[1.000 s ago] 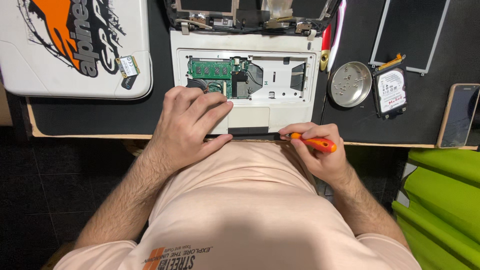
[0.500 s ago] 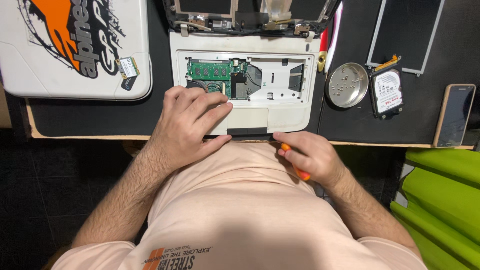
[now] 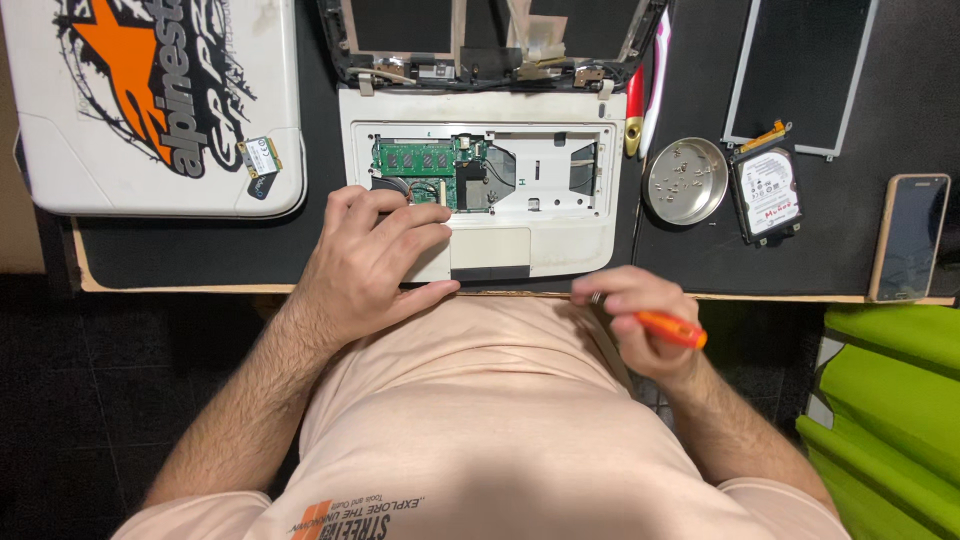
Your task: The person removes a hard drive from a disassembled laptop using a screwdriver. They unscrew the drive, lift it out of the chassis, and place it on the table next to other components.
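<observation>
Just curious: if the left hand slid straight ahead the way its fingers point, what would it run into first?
Probably the green circuit board in the opened laptop; the left hand points up and right toward it.

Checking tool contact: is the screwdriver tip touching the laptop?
No: the right hand holds the orange screwdriver off the laptop, near the desk edge.

Occlusions and crops, head view.
Left hand (image 3: 375,262) covers the near-left corner of the opened laptop base (image 3: 480,190); right hand (image 3: 640,325) hides most of the orange-handled screwdriver (image 3: 672,329), tip unseen. Screws in the round metal dish (image 3: 686,181) too small to count. Detached screen panel (image 3: 800,75) and white sticker-covered lid (image 3: 150,100) are cut off at the far edge.
</observation>
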